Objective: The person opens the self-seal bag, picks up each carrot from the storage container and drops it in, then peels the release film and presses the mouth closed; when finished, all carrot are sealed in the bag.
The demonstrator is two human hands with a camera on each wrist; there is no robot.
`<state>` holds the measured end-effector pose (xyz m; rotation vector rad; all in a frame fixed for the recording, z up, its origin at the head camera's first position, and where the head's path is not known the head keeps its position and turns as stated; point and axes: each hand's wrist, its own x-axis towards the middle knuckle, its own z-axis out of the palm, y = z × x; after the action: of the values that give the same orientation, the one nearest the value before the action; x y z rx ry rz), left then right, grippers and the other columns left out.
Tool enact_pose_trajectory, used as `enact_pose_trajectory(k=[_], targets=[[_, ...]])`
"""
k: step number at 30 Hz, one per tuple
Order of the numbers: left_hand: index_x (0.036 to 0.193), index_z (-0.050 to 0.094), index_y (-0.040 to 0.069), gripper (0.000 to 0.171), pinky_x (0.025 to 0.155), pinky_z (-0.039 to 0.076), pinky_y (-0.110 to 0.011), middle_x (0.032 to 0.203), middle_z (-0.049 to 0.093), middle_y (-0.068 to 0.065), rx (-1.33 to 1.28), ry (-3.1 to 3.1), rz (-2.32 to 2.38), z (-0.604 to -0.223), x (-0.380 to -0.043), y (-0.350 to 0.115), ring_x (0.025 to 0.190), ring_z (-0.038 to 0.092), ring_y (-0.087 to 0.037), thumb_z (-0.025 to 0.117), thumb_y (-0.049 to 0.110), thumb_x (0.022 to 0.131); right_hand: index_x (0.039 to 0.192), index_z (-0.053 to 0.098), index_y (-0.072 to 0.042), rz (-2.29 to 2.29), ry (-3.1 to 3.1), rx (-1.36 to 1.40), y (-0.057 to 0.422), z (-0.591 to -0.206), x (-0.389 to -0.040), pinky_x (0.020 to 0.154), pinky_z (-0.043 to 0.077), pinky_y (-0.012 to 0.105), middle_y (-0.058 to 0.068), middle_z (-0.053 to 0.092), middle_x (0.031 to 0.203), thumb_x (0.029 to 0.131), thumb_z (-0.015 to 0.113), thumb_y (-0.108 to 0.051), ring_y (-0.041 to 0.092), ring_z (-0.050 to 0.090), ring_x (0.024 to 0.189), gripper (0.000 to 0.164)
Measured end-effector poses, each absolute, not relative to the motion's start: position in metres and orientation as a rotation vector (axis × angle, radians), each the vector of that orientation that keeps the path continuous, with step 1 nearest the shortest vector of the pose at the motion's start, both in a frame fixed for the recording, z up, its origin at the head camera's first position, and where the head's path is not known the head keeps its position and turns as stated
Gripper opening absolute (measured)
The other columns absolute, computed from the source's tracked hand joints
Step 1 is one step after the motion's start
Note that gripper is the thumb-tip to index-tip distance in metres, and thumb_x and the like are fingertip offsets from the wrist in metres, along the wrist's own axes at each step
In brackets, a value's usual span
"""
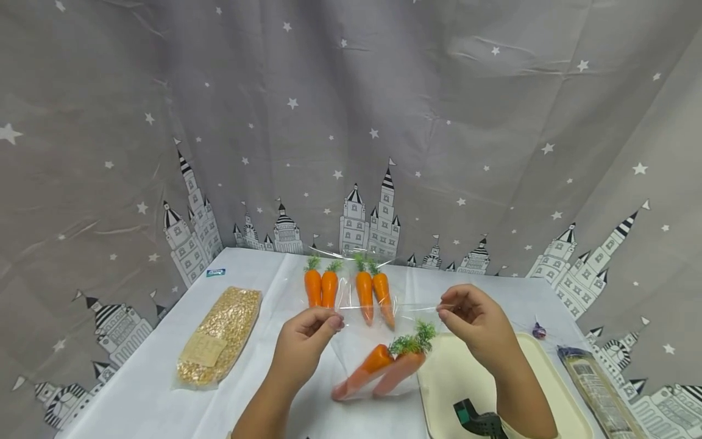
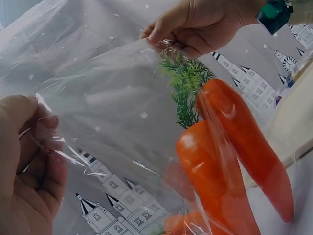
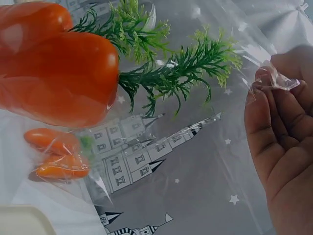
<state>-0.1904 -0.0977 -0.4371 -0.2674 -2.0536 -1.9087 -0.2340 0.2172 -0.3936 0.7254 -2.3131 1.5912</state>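
Both hands hold up a clear plastic bag by its top corners. The left hand pinches one corner between thumb and fingers, and the right hand pinches the other. Inside hang two orange carrots with green leafy tops, tilted with their tips toward the lower left in the head view. Behind the bag, two pairs of carrots lie on the table in clear plastic, tops pointing away. In the right wrist view, two blurry carrots show beyond the bag.
On the white-covered table, a pack of yellowish grains lies at left and a small blue packet behind it. A cream tray sits under the right forearm. Further right are a wrapped lollipop and a long plastic package.
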Motion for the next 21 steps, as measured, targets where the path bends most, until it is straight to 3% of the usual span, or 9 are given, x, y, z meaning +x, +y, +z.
enact_pose_trajectory(k=[7,15,21], targets=[[0.097,0.075,0.012,0.004,0.083,0.062,-0.028,0.095,0.073,-0.003,-0.307,-2.058,-1.854,-0.440,-0.188,-0.096,0.089,0.070,-0.015,0.074,0.016,0.098,0.118,0.067,-0.007,1.408,-2.345,0.739,0.206,-0.382,-0.228,0.098,0.049,0.013,0.003,0.067,0.114,0.091,0.078,-0.002,0.009,0.064,0.107,0.029],[0.099,0.077,0.009,0.007,0.082,0.062,-0.028,0.097,0.074,-0.001,-0.334,-2.070,-1.825,-0.440,-0.188,-0.097,0.090,0.071,-0.015,0.074,0.016,0.098,0.119,0.072,-0.018,0.947,-2.495,0.861,0.160,-0.342,-0.216,0.100,0.057,0.048,-0.007,0.071,0.118,0.088,0.086,-0.018,0.015,0.065,0.115,0.034],[0.100,0.077,0.009,0.007,0.081,0.061,-0.028,0.097,0.074,-0.002,-0.415,-2.055,-1.808,-0.440,-0.188,-0.098,0.090,0.069,-0.014,0.072,0.014,0.098,0.118,0.074,-0.020,0.921,-2.703,1.098,0.119,-0.329,-0.219,0.099,0.058,0.040,-0.010,0.073,0.113,0.091,0.083,-0.024,0.011,0.066,0.111,0.029]])
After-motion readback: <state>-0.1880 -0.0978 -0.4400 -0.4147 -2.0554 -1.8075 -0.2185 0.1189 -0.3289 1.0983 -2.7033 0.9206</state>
